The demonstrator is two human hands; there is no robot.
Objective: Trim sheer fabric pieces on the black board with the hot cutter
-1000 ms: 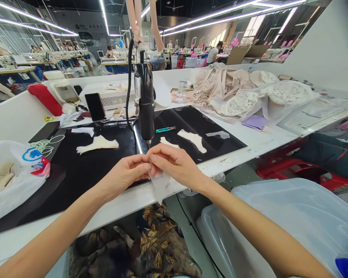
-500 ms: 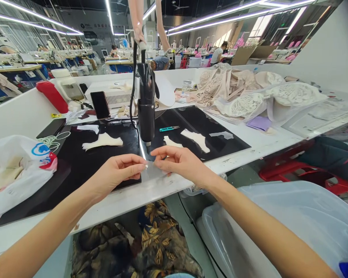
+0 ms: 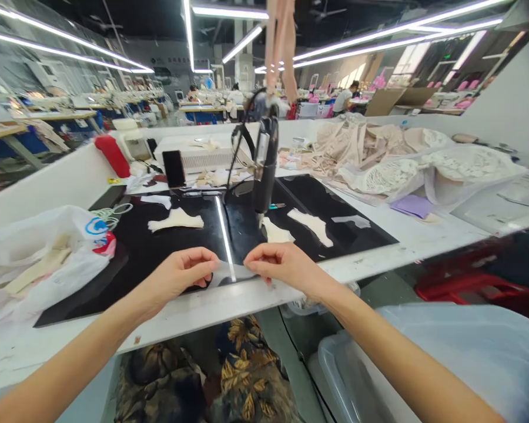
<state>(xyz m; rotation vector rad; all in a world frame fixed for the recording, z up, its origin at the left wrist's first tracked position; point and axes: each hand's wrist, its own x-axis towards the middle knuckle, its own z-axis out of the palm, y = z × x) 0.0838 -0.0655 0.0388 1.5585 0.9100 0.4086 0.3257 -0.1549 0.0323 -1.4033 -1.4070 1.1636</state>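
My left hand (image 3: 183,275) and my right hand (image 3: 284,265) each pinch one end of a thin, see-through strip of film (image 3: 233,272), stretched flat between them over the front edge of the black work mat (image 3: 158,252). Both hands have their fingers closed on it. Just behind the strip hangs a black hand tool (image 3: 264,170) on a cord, tip down. Cream fabric pieces lie on the mat: one (image 3: 175,220) behind my left hand, two others (image 3: 277,232) (image 3: 309,226) behind my right hand.
A white plastic bag (image 3: 39,258) with fabric lies at the left. A phone (image 3: 174,168) stands against a white box (image 3: 198,154). Small scissors (image 3: 277,206) lie on the mat. Lace garments (image 3: 379,158) pile at the right. A clear plastic bin (image 3: 445,364) stands by my right knee.
My hands have drawn apart and lowered, spreading the crumpled strip flat over the mat's front edge. The camera has swung left, so the hanging tool now appears further right.
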